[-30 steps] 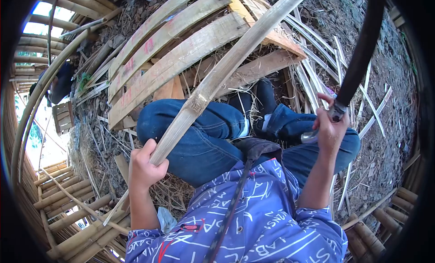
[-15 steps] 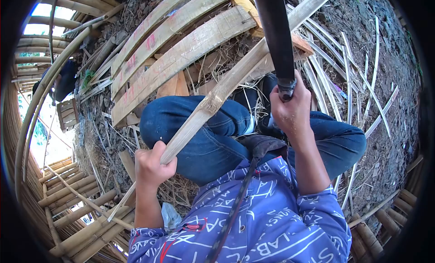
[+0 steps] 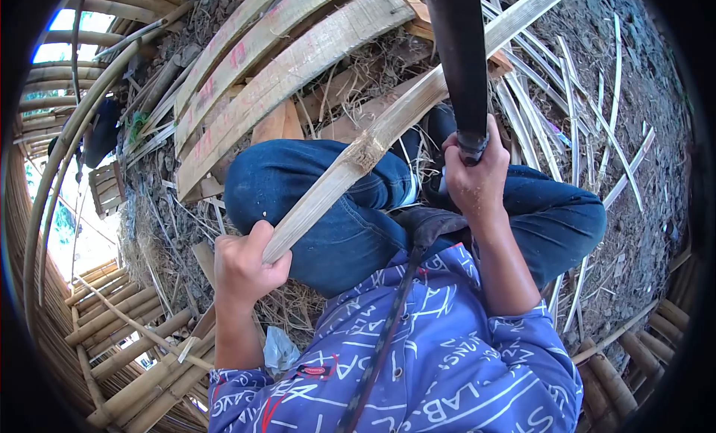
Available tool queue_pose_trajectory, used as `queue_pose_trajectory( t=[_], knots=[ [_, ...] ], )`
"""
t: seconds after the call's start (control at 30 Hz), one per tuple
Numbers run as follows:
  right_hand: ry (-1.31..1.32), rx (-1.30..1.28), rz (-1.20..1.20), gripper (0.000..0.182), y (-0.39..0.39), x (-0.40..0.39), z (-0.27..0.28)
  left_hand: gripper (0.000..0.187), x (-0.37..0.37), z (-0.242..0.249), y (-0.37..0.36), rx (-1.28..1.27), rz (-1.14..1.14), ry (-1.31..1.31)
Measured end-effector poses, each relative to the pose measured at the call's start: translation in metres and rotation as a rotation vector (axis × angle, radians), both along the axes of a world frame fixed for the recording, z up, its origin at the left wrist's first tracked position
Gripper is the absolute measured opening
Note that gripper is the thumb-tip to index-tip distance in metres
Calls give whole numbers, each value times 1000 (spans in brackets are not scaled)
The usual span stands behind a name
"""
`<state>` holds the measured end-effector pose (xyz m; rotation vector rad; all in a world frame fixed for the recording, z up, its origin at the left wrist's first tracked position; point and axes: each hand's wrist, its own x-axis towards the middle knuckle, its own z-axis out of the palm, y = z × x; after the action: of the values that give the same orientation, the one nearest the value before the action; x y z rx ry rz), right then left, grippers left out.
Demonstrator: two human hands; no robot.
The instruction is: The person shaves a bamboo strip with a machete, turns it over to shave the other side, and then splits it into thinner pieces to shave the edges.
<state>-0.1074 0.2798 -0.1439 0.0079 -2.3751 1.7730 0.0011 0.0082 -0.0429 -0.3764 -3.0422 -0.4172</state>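
My left hand (image 3: 250, 263) is closed around the lower end of a long split bamboo strip (image 3: 309, 205). The strip slants up to the right across my left knee, with a rough node (image 3: 364, 151) partway along it. My right hand (image 3: 479, 172) grips the handle of a machete (image 3: 461, 60), whose dark, broad blade points away from me. The blade overlaps the upper part of the strip in this view and hides a short piece of it. Both hands are over my crossed legs in blue jeans (image 3: 298, 187).
Wide pale boards (image 3: 298, 79) with red marks lie ahead on the left. Thin bamboo strips (image 3: 570, 112) are scattered on the ground at right. Bamboo pole frames (image 3: 134, 358) stand at left and lower right. A clear plastic bag (image 3: 280, 349) lies by my left elbow.
The view has shifted slightly. The blade and the bamboo strip have turned a little against each other, and the strip's node sits higher and further right. Both hands keep their hold.
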Motion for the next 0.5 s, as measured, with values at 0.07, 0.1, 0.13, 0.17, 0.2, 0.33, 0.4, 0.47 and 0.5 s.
queue_pose_trajectory(
  t=[0.07,0.1,0.13,0.17,0.2,0.33,0.4,0.47,0.5],
  knots=[
    [-48,55,-39,16,10,5,3,25,-2,5,6,-48,-3,-12],
    [-12,69,-76,16,12,8,8,26,-4,8,10,-46,-3,-8],
    [-16,92,-97,16,23,15,8,26,-6,9,17,-23,-23,-12],
    [-58,100,-123,16,30,19,5,25,-8,14,19,-38,-22,-19],
    [-98,109,-151,17,38,23,3,25,-10,17,21,-53,-22,-24],
    [-199,51,-238,16,55,36,-5,23,-15,17,26,-39,-56,-20],
    [-200,31,-164,15,46,49,-5,23,-18,16,31,-47,-54,3],
    [-247,14,-108,14,44,61,-8,24,-18,17,34,-61,-43,28],
    [-295,8,-102,14,50,62,-5,24,-18,18,34,-82,-59,11]
  ],
)
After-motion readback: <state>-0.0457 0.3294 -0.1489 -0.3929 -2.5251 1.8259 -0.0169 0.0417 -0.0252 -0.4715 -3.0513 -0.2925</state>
